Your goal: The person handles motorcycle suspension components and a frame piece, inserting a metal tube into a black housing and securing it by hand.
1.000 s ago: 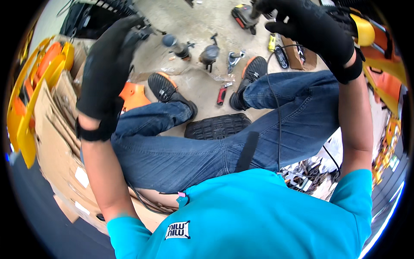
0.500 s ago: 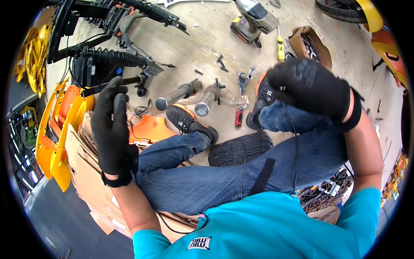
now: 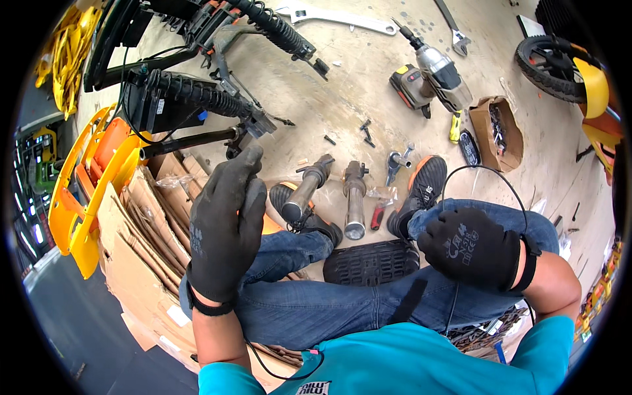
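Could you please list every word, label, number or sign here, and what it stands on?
Wording not copied; markings show:
Black-gloved right hand: pale print on the back.
Black-gloved left hand: faint, unclear print.
Turquoise shirt: patch with dark lettering, cut off below.
Black casing: label too small to read.

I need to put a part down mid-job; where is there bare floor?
The widest bare floor lies between the upper spring shock and the power driver, below the large wrench. A smaller patch lies right of the open box, below the wheel. Around the shoes it is crowded with metal tubes and a ratchet.
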Motion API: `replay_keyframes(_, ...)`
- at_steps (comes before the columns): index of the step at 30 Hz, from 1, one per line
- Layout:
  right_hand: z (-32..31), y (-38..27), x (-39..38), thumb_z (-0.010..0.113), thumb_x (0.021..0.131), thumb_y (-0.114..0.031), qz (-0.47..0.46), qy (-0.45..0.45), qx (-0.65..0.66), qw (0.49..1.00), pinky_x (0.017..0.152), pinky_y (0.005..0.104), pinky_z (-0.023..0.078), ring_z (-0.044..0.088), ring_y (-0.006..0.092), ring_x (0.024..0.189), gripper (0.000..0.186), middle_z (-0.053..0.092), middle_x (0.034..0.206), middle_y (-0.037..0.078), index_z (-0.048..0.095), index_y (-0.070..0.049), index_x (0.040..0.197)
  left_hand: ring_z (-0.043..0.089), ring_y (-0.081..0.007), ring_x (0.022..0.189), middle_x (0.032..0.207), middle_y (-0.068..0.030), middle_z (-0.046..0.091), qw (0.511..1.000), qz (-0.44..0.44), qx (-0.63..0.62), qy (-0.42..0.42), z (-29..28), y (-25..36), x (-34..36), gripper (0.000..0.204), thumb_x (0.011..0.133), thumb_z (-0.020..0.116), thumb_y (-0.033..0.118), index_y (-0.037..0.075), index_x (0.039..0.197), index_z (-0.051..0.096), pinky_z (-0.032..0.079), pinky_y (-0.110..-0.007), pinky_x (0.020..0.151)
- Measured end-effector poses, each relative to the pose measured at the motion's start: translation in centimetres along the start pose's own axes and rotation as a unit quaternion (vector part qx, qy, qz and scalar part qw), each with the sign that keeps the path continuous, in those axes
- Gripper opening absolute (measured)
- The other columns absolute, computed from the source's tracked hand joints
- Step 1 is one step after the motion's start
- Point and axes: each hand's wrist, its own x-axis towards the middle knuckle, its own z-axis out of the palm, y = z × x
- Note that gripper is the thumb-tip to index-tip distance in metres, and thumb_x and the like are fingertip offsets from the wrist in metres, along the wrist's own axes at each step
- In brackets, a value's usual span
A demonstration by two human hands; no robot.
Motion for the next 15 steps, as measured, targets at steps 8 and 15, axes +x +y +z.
replay_keyframes(8,-0.9,-0.4,1.4,0.065,0.085,-0.020,-0.005,-0.088,-0.001,0.996,0.058,0.0395,0.052,0.069,0.0269,0.074,0.016,0.066,0.079,0.011,0.069,-0.006,0.093,0.070,-0.0311,0.104,0.117,-0.0197,0.069,1.000,0.009,0.003,0.022,-0.8,-0.7,0.4,0.036,0.096,0.058,0.000,-0.002,0.132,0.061,0.055,-0.039,0.089)
replay_keyframes(15,-1.6,-0.8,2.7,0.066,0.085,-0.021,-0.001,-0.133,-0.006,0.991,0.060,0.0387,0.054,0.069,0.0266,0.075,0.016,0.067,0.080,0.011,0.068,-0.006,0.092,0.069,-0.0258,0.108,0.121,-0.0168,0.068,1.000,-0.014,-0.014,0.019,-1.3,-0.4,0.5,0.037,0.096,0.054,-0.006,-0.003,0.132,0.061,0.054,-0.036,0.094)
